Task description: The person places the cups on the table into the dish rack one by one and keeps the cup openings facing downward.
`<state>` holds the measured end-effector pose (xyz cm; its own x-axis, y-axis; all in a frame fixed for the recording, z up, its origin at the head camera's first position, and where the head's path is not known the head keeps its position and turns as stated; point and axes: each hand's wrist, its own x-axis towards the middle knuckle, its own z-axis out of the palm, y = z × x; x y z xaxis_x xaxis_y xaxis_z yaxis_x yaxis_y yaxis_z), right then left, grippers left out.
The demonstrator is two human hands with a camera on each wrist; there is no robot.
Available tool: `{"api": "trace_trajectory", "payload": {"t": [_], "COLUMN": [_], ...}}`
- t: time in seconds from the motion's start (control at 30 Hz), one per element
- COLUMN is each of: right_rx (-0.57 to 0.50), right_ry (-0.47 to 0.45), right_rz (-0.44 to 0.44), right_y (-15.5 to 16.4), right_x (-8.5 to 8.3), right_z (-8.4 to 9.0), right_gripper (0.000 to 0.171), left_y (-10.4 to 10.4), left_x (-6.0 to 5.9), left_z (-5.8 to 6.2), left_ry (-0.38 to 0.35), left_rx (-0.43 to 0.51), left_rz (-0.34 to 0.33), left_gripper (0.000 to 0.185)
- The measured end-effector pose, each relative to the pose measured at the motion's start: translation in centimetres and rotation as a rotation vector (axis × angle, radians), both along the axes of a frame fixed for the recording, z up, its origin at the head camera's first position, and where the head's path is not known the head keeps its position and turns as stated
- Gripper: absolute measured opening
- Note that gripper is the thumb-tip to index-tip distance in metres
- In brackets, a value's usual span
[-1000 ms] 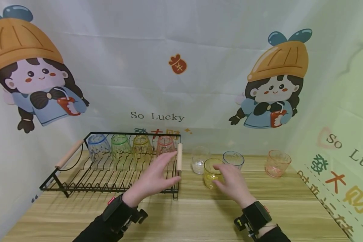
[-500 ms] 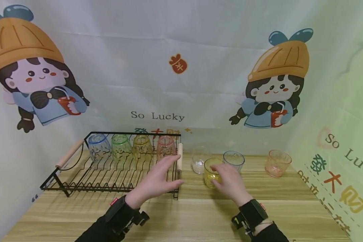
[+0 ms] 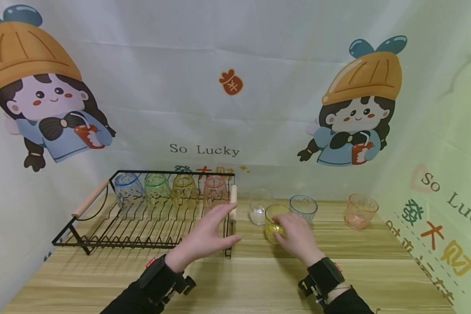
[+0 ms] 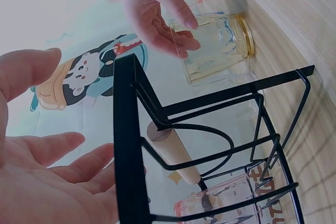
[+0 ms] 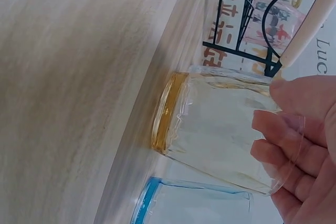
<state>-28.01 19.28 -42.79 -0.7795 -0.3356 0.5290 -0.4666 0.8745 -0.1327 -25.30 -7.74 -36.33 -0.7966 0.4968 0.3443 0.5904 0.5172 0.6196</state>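
My right hand point(image 3: 298, 237) grips the upper part of a yellow glass point(image 3: 272, 231) that stands upright on the table. In the right wrist view, its curled fingers show through the wall of that yellow glass point(image 5: 220, 129), with the thumb at the side. My left hand point(image 3: 202, 237) holds nothing and hovers by the right end of a black wire rack point(image 3: 141, 246), thumb and fingers spread. From the left wrist, the rack's end frame point(image 4: 128, 140) overlaps that hand's fingertips.
Upside-down glasses fill the rack's back row: blue point(image 3: 128, 192), green point(image 3: 157, 192), yellow point(image 3: 185, 192) and pink point(image 3: 215, 192). A clear glass point(image 3: 259, 209) and a blue-rimmed glass point(image 3: 304, 206) stand behind the gripped one; a pink glass point(image 3: 360, 212) is farther right.
My right hand has drawn in round the yellow glass, its fingers and thumb closing at the rim and side. The left hand has drifted slightly right; the glass stands where it was.
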Motion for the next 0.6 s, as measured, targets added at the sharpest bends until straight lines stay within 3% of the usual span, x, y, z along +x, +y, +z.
{"api": "trace_trajectory", "payload": {"t": [0.33, 0.6], "right_rx": [0.034, 0.011], "right_ry": [0.036, 0.061], "right_rz": [-0.011, -0.004], "right_y": [-0.36, -0.24], "right_x": [-0.17, -0.02], "right_z": [-0.09, -0.26], "right_gripper": [0.015, 0.015], "left_y": [0.3, 0.56], "left_x": [0.2, 0.39], "left_z": [-0.41, -0.34], "left_ry": [-0.023, -0.016], "left_rx": [-0.002, 0.013], "left_rz": [0.004, -0.01], "left_gripper": [0.079, 0.078]}}
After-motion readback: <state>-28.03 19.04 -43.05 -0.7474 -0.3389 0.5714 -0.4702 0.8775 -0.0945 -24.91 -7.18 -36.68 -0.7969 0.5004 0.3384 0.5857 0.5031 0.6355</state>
